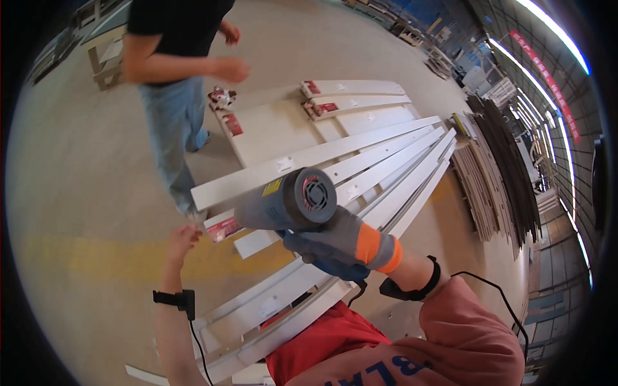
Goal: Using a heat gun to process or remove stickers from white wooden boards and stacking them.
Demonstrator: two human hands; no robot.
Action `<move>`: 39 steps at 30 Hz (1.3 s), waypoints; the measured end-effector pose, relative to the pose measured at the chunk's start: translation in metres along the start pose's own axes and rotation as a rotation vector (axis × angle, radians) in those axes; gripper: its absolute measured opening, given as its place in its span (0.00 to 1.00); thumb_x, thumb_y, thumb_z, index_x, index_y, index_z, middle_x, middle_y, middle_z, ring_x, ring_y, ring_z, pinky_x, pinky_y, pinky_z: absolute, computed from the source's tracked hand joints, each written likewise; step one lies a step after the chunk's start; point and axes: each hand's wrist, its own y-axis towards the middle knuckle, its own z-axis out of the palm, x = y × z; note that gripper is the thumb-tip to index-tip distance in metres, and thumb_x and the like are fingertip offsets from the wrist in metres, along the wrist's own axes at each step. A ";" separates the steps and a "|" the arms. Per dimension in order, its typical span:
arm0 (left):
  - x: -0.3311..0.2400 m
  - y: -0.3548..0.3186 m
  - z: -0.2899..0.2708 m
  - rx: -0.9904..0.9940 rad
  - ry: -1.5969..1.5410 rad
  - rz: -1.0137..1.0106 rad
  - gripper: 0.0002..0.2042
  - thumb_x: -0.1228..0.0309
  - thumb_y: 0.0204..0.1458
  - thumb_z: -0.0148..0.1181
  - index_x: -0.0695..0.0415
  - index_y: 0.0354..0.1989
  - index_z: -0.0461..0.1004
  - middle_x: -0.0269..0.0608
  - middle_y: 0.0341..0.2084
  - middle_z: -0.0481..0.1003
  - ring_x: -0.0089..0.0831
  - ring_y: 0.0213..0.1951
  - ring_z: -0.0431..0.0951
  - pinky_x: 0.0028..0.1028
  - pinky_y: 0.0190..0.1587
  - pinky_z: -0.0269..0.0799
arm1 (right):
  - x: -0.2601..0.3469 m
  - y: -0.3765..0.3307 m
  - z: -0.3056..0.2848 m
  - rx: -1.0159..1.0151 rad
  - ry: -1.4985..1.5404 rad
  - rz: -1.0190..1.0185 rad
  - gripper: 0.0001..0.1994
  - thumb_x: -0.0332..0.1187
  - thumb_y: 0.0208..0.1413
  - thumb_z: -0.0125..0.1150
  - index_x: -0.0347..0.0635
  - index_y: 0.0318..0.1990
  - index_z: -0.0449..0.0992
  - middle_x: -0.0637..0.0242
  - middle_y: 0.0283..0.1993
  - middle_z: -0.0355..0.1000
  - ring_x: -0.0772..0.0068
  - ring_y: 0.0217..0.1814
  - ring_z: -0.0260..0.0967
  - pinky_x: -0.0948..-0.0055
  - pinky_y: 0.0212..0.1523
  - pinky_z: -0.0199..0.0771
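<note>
My right hand (331, 243), in a grey and blue glove with an orange-striped cuff, grips a grey heat gun (267, 204). Its round vented back faces up toward me, and the body points left; the nozzle is hidden. Under it lie several long white boards (367, 157), fanned out at a slant. One board end, with a red and white printed wrapping (223, 226), shows just left of the heat gun. Close to that wrapped end is my bare left hand (185, 238), raised with its fingers loosely bent and nothing visible in them.
Another person (174, 83) stands at the far left of the boards, forearms bent. Crumpled wrapping (222, 98) sits on a board corner. Stacks of brown panels (486, 174) stand at the right. A dark cord (502, 296) loops beside my right arm.
</note>
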 end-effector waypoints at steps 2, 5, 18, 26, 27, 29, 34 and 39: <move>0.026 0.003 -0.037 -0.056 -0.009 -0.035 0.18 0.54 0.57 0.56 0.57 0.43 0.76 0.35 0.33 0.79 0.24 0.35 0.76 0.26 0.37 0.70 | 0.009 0.006 0.009 0.084 0.077 -0.013 0.18 0.31 0.51 0.65 0.37 0.49 0.72 0.69 0.33 0.72 0.80 0.26 0.68 0.78 0.29 0.71; 0.031 -0.001 -0.062 -0.214 -0.033 0.031 0.18 0.55 0.57 0.55 0.54 0.48 0.75 0.36 0.39 0.79 0.25 0.40 0.75 0.27 0.43 0.69 | 0.007 0.010 0.015 0.118 0.068 -0.024 0.18 0.32 0.51 0.65 0.37 0.48 0.72 0.69 0.33 0.72 0.81 0.26 0.67 0.78 0.29 0.71; 0.025 -0.107 -0.174 -0.456 0.119 -0.077 0.20 0.54 0.59 0.52 0.54 0.53 0.73 0.36 0.45 0.77 0.27 0.45 0.73 0.30 0.49 0.65 | 0.002 -0.013 0.014 0.160 0.012 -0.059 0.24 0.46 0.51 0.62 0.41 0.52 0.72 0.63 0.33 0.75 0.75 0.27 0.74 0.72 0.34 0.74; 0.016 -0.132 -0.173 -0.434 0.158 0.057 0.21 0.54 0.60 0.52 0.59 0.53 0.73 0.37 0.46 0.76 0.27 0.49 0.73 0.30 0.52 0.64 | 0.020 -0.017 0.004 0.040 -0.226 -0.008 0.16 0.33 0.52 0.65 0.38 0.47 0.74 0.70 0.32 0.73 0.80 0.28 0.69 0.76 0.31 0.72; 0.024 -0.134 -0.180 -0.433 0.151 0.093 0.21 0.54 0.61 0.51 0.57 0.52 0.73 0.35 0.45 0.76 0.25 0.48 0.73 0.29 0.51 0.64 | 0.018 -0.019 0.003 0.072 -0.030 -0.015 0.17 0.33 0.52 0.65 0.37 0.48 0.74 0.69 0.31 0.72 0.79 0.28 0.69 0.77 0.31 0.72; 0.005 -0.127 -0.159 -0.428 0.193 0.072 0.20 0.55 0.61 0.51 0.57 0.53 0.73 0.36 0.46 0.76 0.26 0.49 0.73 0.30 0.53 0.64 | 0.040 -0.027 0.013 0.037 0.014 -0.004 0.15 0.35 0.50 0.65 0.36 0.43 0.74 0.69 0.26 0.70 0.79 0.25 0.68 0.77 0.29 0.71; -0.042 -0.135 -0.120 -0.412 0.145 0.037 0.19 0.60 0.60 0.53 0.63 0.51 0.74 0.41 0.45 0.77 0.29 0.49 0.72 0.29 0.55 0.64 | 0.056 -0.013 0.029 0.126 -0.098 -0.021 0.13 0.37 0.50 0.64 0.36 0.37 0.75 0.69 0.24 0.70 0.80 0.24 0.66 0.77 0.28 0.69; -0.041 -0.132 -0.116 -0.391 0.141 0.072 0.18 0.61 0.60 0.52 0.63 0.50 0.74 0.40 0.44 0.77 0.29 0.49 0.72 0.28 0.54 0.64 | 0.066 -0.007 0.029 0.171 -0.062 -0.022 0.13 0.35 0.50 0.63 0.35 0.38 0.74 0.68 0.25 0.71 0.79 0.24 0.67 0.78 0.28 0.70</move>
